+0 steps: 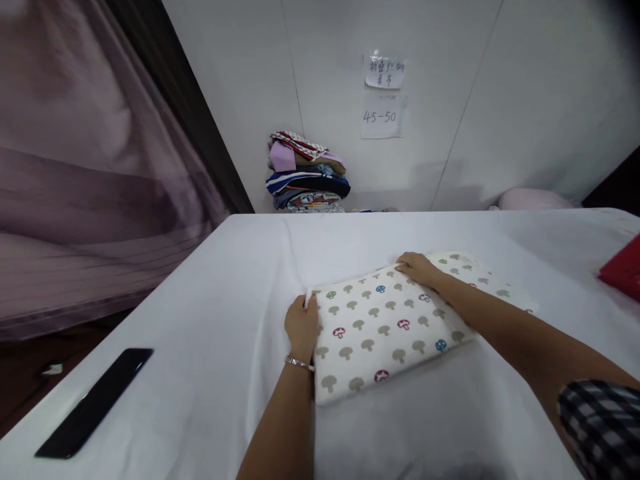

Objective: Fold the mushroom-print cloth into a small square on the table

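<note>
A white cloth [385,327] printed with grey, red, blue and green mushrooms lies partly folded on the white-covered table [210,400]. One flap of the cloth stretches out flat to the right, beyond my right arm. My left hand [302,328], with a bracelet on its wrist, grips the left edge near the far corner, thumb on top. At the far edge, around its middle, my right hand [420,269] pinches the fabric between closed fingers. My right forearm crosses above the cloth and hides part of it.
A black flat strip [95,403] lies at the table's left. Behind the far edge, folded fabrics [307,173] are stacked against the wall, below paper signs [384,117]. A red object [623,270] sits at the right edge. A pinkish curtain [100,167] hangs at left.
</note>
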### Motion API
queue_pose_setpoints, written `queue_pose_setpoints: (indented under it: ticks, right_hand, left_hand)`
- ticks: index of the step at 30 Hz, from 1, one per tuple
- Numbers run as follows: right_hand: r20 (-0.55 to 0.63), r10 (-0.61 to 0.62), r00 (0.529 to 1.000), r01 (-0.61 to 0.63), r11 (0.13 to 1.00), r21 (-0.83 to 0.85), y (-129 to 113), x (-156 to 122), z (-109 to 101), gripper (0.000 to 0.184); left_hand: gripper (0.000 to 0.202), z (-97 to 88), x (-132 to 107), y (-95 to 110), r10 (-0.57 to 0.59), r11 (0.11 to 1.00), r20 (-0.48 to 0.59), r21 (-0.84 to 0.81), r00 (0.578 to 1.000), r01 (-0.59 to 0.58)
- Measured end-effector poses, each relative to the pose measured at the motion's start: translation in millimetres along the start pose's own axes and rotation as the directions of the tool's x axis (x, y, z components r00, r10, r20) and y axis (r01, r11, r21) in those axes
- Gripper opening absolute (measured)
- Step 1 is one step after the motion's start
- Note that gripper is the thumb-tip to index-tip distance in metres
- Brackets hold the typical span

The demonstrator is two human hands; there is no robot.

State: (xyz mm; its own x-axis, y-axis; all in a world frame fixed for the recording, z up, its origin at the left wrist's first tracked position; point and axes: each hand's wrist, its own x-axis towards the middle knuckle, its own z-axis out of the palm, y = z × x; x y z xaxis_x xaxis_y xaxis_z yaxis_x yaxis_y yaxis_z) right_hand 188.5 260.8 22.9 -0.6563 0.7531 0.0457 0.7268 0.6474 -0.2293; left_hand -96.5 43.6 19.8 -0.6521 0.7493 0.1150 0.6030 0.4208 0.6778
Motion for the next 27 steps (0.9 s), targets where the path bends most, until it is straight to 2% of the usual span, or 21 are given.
queue_pose_setpoints:
  ticks: [4,7,9,12,15,19,22,27]
  right_hand:
    - [-0.053,0.011,0.999,-0.010,1.000,0.026,1.7,-3.6,4.3,0.030]
    - [-0.132,0.052,0.990,-0.053,0.999,-0.006,-8.5,-9.2,9.9,0.037]
    - [-0.159,0.035,0.987,-0.037,0.999,-0.009,-22.5,-14.4,17.2,0.045]
    - [-0.062,-0.064,0.996,0.065,0.998,0.010,-46.4,-22.0,29.3,0.056]
    - [0.025,-0.084,0.996,0.084,0.996,-0.002,-60.5,-25.3,34.8,0.060]
    - [0.030,-0.077,0.997,0.078,0.997,-0.023,-59.9,-24.1,31.5,0.059]
    - [0.027,-0.080,0.996,0.081,0.997,-0.017,-59.0,-23.6,28.3,0.060]
    - [0.034,-0.017,0.999,0.018,1.000,-0.012,-80.8,-28.2,35.1,0.064]
  left_hand:
    - [0.024,0.6,1.5,2.0,0.033,0.986,0.009,0.163,0.999,-0.034]
    - [0.036,0.7,2.2,4.5,0.008,0.968,0.012,0.250,1.000,-0.010]
    - [0.043,0.4,2.2,6.0,-0.001,0.958,0.019,0.288,1.000,-0.004]
    - [0.045,-0.3,2.0,7.5,0.010,0.946,0.037,0.323,0.999,-0.021]
    - [0.043,-1.1,1.6,8.3,0.022,0.941,0.046,0.336,0.999,-0.036]
    - [0.042,-0.8,0.6,7.7,0.029,0.943,0.035,0.331,0.999,-0.039]
    - [0.041,1.2,0.6,5.4,0.089,0.948,-0.017,0.308,0.996,-0.079]
    - [0.046,6.2,1.9,0.5,0.138,0.955,-0.055,0.271,0.989,-0.118]
